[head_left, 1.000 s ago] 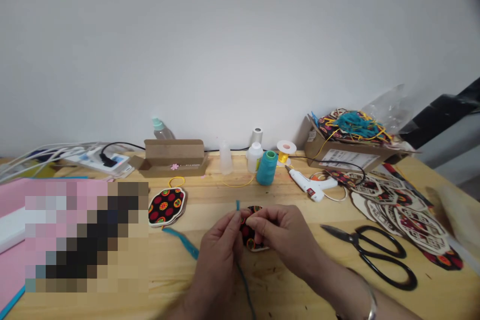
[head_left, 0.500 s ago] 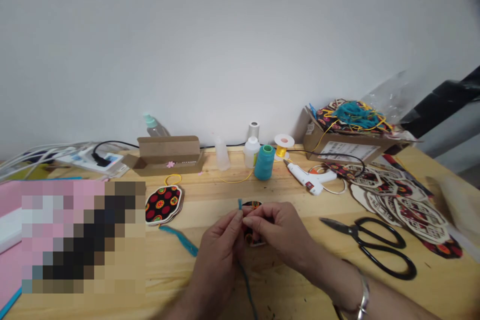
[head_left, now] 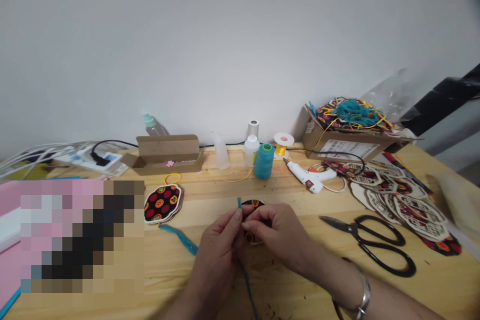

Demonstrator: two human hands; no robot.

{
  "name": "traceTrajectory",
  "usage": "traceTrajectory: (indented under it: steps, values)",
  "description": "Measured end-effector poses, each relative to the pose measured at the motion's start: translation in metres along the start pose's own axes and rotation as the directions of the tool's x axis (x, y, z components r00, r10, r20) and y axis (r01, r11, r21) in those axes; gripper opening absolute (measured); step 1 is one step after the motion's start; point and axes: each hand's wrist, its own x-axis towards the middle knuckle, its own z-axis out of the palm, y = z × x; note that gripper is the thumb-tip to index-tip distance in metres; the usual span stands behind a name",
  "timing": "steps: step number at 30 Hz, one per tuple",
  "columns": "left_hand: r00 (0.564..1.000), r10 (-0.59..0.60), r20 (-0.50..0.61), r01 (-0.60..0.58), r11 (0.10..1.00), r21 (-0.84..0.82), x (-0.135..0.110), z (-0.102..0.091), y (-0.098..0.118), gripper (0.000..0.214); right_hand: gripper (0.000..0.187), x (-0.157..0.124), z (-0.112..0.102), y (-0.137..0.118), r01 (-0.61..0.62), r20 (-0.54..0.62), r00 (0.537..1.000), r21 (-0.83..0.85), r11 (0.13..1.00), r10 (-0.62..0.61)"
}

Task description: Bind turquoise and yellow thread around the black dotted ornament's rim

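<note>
Large cardboard box (head_left: 348,149) at right rear, heaped with patterned pieces and tangled teal and yellow cord. Smaller open carton (head_left: 168,152) at left rear, contents not visible. Front centre of table (head_left: 210,196): left hand (head_left: 221,250) pinching teal cord (head_left: 239,203), right hand (head_left: 279,234) pinching 1 small patterned piece (head_left: 252,205), mostly hidden behind the fingers.

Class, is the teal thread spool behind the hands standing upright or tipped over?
Upright: the teal thread spool stands on its wider base on the table, its round top facing up.
</note>
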Motion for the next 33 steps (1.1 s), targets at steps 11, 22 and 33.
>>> traceTrajectory:
  steps: [11, 22, 33]
  values:
    - [1.000, -0.015, -0.022, 0.014, 0.998, -0.055, 0.0011, -0.0011, -0.0003, 0.019, 0.018, -0.0012, 0.0000, -0.0001, 0.017, 0.041, 0.999, -0.188, 0.982, -0.010]
    - [0.999, -0.033, -0.013, 0.033, 0.998, -0.045, 0.0047, -0.0054, -0.0030, 0.022, 0.020, -0.0031, 0.0004, 0.0031, 0.015, 0.084, 0.996, -0.250, 0.968, 0.006]
    - [0.998, -0.028, -0.057, 0.028, 1.000, -0.007, 0.0018, -0.0034, -0.0015, 0.023, 0.019, -0.0027, -0.0014, 0.0028, 0.032, 0.105, 0.994, -0.287, 0.957, -0.001]
